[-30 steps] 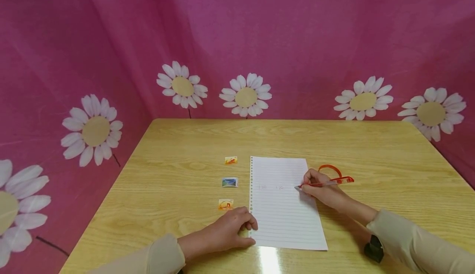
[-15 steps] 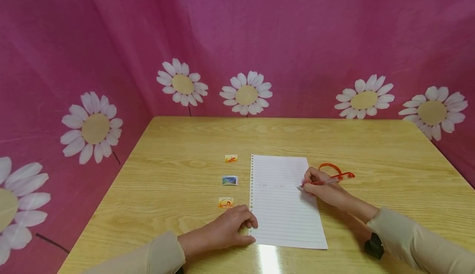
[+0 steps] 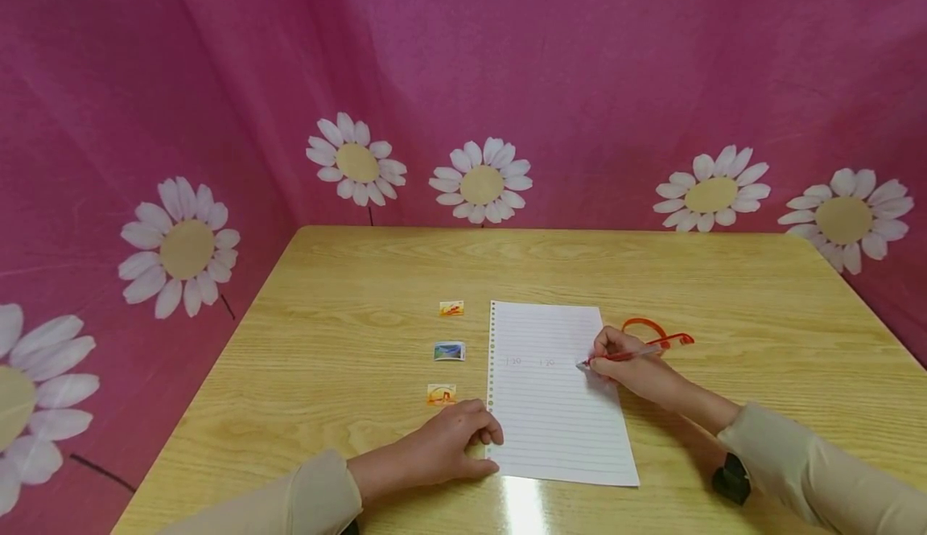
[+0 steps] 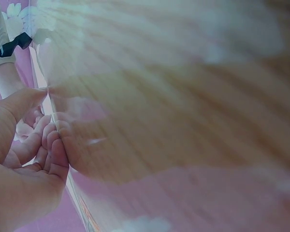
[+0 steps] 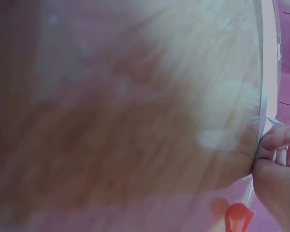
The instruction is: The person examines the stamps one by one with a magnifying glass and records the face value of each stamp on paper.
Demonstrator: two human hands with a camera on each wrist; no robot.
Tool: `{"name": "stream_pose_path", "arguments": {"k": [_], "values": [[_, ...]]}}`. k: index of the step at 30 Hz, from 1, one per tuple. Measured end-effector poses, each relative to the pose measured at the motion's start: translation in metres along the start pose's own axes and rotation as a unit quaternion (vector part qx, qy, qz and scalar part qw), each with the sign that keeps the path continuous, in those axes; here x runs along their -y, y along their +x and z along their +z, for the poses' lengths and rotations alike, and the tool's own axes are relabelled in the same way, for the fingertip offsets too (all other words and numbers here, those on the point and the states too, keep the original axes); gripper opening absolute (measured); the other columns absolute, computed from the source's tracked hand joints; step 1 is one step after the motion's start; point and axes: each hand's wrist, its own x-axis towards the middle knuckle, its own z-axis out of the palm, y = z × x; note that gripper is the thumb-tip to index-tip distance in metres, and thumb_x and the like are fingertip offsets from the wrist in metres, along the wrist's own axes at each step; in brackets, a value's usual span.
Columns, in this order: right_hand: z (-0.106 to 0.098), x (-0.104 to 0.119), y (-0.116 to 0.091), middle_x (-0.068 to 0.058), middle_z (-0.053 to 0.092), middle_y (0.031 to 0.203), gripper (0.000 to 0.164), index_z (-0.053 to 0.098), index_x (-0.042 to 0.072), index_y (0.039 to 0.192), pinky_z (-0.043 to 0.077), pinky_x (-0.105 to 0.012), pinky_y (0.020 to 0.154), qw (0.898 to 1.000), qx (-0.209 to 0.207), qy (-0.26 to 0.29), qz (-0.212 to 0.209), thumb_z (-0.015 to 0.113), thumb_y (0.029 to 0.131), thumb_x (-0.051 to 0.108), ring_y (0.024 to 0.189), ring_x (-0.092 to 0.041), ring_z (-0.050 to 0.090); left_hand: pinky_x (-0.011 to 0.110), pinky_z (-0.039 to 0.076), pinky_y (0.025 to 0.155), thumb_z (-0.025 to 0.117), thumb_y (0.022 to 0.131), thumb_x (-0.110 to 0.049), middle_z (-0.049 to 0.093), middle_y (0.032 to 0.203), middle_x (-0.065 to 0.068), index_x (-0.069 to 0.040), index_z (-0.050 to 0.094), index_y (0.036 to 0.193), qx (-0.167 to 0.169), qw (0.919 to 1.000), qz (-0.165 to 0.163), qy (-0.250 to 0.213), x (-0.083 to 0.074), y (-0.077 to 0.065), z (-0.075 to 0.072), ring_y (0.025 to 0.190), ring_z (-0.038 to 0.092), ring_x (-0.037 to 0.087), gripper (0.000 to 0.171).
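A lined sheet of paper (image 3: pixel 558 430) with punched holes lies on the table. Faint red figures, in two small groups, stand on one line of it. My right hand (image 3: pixel 637 372) pinches a red pen (image 3: pixel 669 343), its tip at the sheet right of those figures. At the sheet's lower left edge rests my left hand (image 3: pixel 445 442), fingers loosely bent, thumb and fingertips on the paper. Left of the sheet, three small stamps stand in a column: a yellow one (image 3: pixel 452 308), a blue-green one (image 3: pixel 449 351) and another yellow one (image 3: pixel 441 394) just beyond the left hand.
An orange-red loop (image 3: pixel 643 324) lies on the table just beyond the right hand; the right wrist view shows an orange-red loop (image 5: pixel 238 216) too. The wooden table (image 3: pixel 326 294) meets a pink curtain (image 3: pixel 579 76) with printed daisies at its far edge.
The pen in my right hand has shifted very slightly, its back end tipping a little. My left hand stays put on the paper's edge. The head view has tilted a touch.
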Motion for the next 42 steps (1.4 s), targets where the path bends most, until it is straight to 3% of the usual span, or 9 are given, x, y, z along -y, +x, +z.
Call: {"name": "stream_pose_path", "arguments": {"k": [17, 25, 42], "values": [[0.0011, -0.0045, -0.0008, 0.006, 0.046, 0.07, 0.017, 0.045, -0.003, 0.091, 0.038, -0.017, 0.053, 0.999, -0.021, 0.005, -0.024, 0.061, 0.087, 0.002, 0.059, -0.002, 0.045, 0.012, 0.041, 0.076, 0.078, 0.083, -0.019, 0.054, 0.089, -0.005, -0.012, 0.065, 0.098, 0.004, 1.0, -0.007, -0.004, -0.0014, 0.001, -0.0009, 0.082, 0.045, -0.003, 0.021], [0.0022, -0.0057, -0.0027, 0.008, 0.046, 0.07, 0.014, 0.045, -0.001, 0.09, 0.035, -0.017, 0.051, 0.999, -0.046, 0.017, -0.001, 0.059, 0.087, 0.002, 0.057, -0.002, 0.042, 0.012, 0.043, 0.078, 0.078, 0.084, -0.019, 0.054, 0.089, -0.006, -0.012, 0.065, 0.098, 0.012, 0.9997, -0.018, -0.013, -0.0024, 0.0003, 0.0003, 0.083, 0.046, -0.003, 0.021], [-0.0025, -0.0035, -0.001, 0.006, 0.046, 0.071, 0.018, 0.044, -0.004, 0.089, 0.034, -0.018, 0.052, 1.0, -0.011, 0.018, -0.016, 0.061, 0.087, 0.003, 0.059, -0.003, 0.042, 0.012, 0.043, 0.077, 0.077, 0.084, -0.018, 0.054, 0.089, -0.005, -0.012, 0.065, 0.099, 0.002, 1.0, -0.006, -0.007, -0.0013, -0.0003, 0.0006, 0.082, 0.045, -0.003, 0.02]]}}
